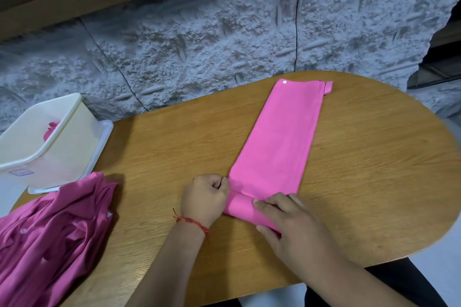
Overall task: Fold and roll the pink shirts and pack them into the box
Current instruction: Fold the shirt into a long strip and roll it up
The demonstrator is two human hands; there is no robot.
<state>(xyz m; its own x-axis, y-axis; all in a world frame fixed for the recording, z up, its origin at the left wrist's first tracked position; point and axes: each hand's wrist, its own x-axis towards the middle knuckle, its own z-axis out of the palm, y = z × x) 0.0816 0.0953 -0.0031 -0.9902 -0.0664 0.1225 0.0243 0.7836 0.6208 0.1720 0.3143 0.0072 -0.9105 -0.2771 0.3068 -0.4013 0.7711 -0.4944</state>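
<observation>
A pink shirt (282, 137), folded into a long narrow strip, lies on the wooden table (174, 147) and runs away from me. Its near end is turned over into the start of a roll (239, 207). My left hand (205, 198) has curled fingers and pinches the left end of that roll. My right hand (294, 227) lies over the right part of the roll, fingers fairly straight and pressing the cloth. A cream plastic box (50, 142) stands at the table's left end with one rolled pink shirt (51, 128) inside.
A loose heap of unfolded pink shirts (50, 237) lies at the near left, partly over the table edge. The box stands on a clear lid (104, 132). A rough grey stone wall runs behind the table.
</observation>
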